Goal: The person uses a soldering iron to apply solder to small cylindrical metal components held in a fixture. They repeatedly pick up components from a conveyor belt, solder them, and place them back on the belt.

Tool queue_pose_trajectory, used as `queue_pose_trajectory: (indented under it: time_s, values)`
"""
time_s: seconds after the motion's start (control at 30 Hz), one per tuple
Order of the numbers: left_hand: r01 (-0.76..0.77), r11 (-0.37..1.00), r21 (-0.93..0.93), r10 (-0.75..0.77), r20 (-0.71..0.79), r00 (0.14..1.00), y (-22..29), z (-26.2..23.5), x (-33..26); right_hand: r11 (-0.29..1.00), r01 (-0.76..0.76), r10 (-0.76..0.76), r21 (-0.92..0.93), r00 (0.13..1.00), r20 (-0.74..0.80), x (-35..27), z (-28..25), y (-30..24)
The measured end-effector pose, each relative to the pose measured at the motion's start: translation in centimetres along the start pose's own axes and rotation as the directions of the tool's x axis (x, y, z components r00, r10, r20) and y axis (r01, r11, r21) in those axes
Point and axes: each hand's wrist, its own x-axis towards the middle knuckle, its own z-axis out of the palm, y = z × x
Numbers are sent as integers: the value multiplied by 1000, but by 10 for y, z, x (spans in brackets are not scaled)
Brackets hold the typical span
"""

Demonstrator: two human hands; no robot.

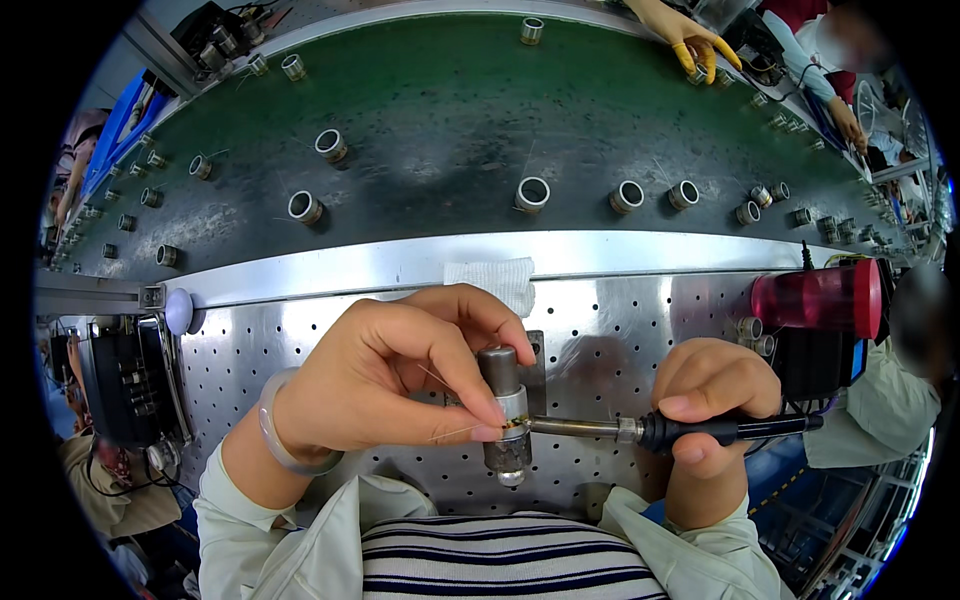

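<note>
My right hand (718, 395) is closed round the black handle of a soldering iron (590, 428). The iron's metal barrel points left, its tip at the side of a metal cylinder (503, 372) standing upright in front of me. A silvery ring (514, 403) sits round the cylinder's middle, with small coloured bits where the tip meets it. On the left side, my left hand (400, 370) pinches fine wire (455, 433) between thumb and index finger against that ring. Its other fingers curl behind the cylinder's top. The exact contact between tip and wire is too small to make out.
A green conveyor belt (430, 120) carries several metal rings, such as one ring (533, 194) near its front edge. White cloth (492, 280) lies on the perforated metal plate (620, 350). At right lies a pink cup (815, 300). Another person's hand (690, 35) with yellow finger covers reaches over the belt.
</note>
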Motion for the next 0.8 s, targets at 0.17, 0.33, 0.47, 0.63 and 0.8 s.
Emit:
queue_pose_trajectory:
  time_s: [0.17, 0.33, 0.47, 0.63, 0.8]
  values:
    - [-17, 999, 28, 19, -46, 999, -2, 1, 1, 997, 47, -44, -63, 998, 40, 4, -2, -2]
    - [185, 969, -162, -203, -103, 974, 8, 9, 3, 994, 67, -60, -88, 995, 81, 4, -5, -1]
    - [225, 959, -171, -243, -89, 966, 10, 10, 3, 993, 81, -73, -81, 993, 93, 5, -6, 1]
    - [233, 957, -170, -256, -130, 958, 13, 14, 5, 992, 82, -71, -97, 991, 114, 5, -7, -1]
    - [275, 950, -149, -297, -150, 943, 17, 17, 8, 992, 78, -71, -102, 995, 69, 3, -6, -2]
